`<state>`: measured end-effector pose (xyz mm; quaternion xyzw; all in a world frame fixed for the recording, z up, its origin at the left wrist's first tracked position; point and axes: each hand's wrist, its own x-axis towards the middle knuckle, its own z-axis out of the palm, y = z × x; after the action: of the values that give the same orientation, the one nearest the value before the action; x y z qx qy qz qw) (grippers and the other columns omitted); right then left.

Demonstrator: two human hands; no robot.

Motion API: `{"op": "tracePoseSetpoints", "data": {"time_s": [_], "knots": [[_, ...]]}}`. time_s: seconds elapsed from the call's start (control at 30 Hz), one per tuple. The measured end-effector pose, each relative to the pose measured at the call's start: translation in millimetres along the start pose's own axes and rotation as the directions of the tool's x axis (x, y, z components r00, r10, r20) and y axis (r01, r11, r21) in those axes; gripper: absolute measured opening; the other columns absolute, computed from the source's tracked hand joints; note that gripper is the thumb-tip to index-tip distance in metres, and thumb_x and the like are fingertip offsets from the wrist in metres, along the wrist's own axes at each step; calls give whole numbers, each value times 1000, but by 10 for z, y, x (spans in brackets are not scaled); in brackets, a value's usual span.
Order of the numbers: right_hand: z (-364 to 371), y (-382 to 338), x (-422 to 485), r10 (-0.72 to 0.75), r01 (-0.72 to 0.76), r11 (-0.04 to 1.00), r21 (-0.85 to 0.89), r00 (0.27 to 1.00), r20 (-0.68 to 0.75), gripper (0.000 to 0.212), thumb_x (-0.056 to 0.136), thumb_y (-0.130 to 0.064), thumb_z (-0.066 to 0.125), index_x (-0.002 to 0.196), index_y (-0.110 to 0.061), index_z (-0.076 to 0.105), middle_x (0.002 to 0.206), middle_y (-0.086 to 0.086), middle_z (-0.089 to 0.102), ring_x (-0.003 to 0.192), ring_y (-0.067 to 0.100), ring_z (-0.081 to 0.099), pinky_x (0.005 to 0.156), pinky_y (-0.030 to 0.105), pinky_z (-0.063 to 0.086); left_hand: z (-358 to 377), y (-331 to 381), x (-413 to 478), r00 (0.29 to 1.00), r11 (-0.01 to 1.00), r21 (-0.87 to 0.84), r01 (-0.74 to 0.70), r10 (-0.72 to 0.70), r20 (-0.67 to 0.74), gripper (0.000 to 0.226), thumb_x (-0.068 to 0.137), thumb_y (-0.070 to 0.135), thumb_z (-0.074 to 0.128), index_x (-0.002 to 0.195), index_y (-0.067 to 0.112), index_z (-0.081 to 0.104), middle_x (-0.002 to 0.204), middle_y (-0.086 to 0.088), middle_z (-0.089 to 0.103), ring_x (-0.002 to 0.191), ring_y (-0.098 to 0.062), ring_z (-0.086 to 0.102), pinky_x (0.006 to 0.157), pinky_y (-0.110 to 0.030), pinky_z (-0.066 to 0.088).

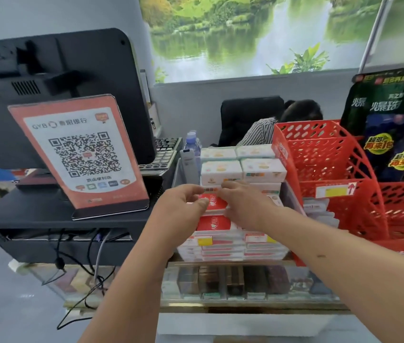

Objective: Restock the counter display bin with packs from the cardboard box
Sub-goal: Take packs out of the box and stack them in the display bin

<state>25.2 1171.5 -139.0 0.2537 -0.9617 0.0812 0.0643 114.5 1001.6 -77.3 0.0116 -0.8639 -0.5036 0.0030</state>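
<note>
A clear display bin [291, 191] on the glass counter holds stacked packs: white ones [222, 172] at the back, red-and-white ones [214, 224] in front. My left hand [183, 201] and my right hand [245, 204] meet over the middle of the bin, both pinching a red pack [213, 203] that lies on the front stack. My left thumb rests on its left edge and my right fingers cover its right end. No cardboard box is in view.
A red plastic tiered basket [332, 169] stands right of the bin, with a dark snack display [393, 134] behind it. Left are a QR code stand [82, 154], a monitor [60, 78], a keyboard [163, 154] and a water bottle [192, 144]. A person sits behind the counter.
</note>
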Motion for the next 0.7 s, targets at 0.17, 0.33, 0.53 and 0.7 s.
{"op": "tracePoseSetpoints", "data": {"time_s": [0.17, 0.33, 0.53, 0.7], "knots": [[15, -21, -23, -23, 22, 999, -32, 998, -52, 27, 94, -24, 56, 120, -24, 65, 115, -2, 60, 110, 22, 53, 90, 36, 46, 98, -53, 71, 1000, 1000, 2, 18, -18, 12, 23, 93, 31, 62, 116, 29, 65, 109, 6, 68, 93, -14, 67, 79, -40, 59], [2, -37, 25, -22, 20, 995, -94, 1000, -22, 25, 97, -25, 55, 118, -30, 66, 118, -4, 62, 110, 20, 54, 78, 29, 41, 161, -70, 76, 1000, 1000, -11, 8, -8, 17, 16, 92, 30, 62, 105, 38, 63, 102, 8, 69, 91, -15, 68, 82, -43, 58], [-83, -111, -123, 54, -56, 998, -19, 996, -75, 23, 95, -22, 55, 114, -22, 68, 115, 0, 65, 107, 23, 57, 86, 42, 53, 135, -120, -43, 999, 1000, -4, -23, 23, 35, 25, 92, 30, 62, 116, 31, 66, 102, 12, 67, 91, -9, 65, 84, -38, 56], [-216, -334, -535, 116, -110, 992, 54, 986, -118, 27, 95, -24, 57, 119, -21, 67, 119, 0, 63, 110, 23, 58, 93, 42, 50, 121, -194, -221, 994, 998, -44, -52, 56, 98, 20, 92, 29, 63, 111, 34, 67, 100, 17, 67, 92, -5, 63, 88, -38, 55]]}}
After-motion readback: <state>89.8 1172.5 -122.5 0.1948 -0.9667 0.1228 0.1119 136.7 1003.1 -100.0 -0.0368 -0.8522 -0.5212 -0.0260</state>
